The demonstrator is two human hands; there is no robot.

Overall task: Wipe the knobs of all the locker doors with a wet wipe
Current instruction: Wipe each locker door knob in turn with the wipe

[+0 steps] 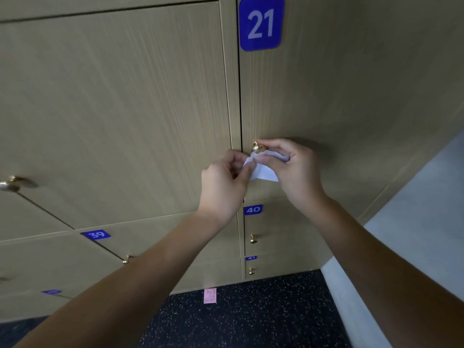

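Note:
A white wet wipe [263, 170] hangs between both hands just below the gold knob [257, 147] of the beige locker door marked 21 [261, 23]. My right hand [292, 167] holds the wipe's upper part, with its thumb and forefinger at the knob. My left hand [224, 183] pinches the wipe's left edge. More gold knobs show: one at the far left [10, 184], one below the plate 39 [126, 259], one on door 40 [253, 239] and one on door 41 [251, 271].
Beige locker doors fill the wall ahead. A pale wall [414, 222] runs along the right. Below lies a dark speckled floor [251, 317] with a small pink slip [210, 295] at the lockers' base.

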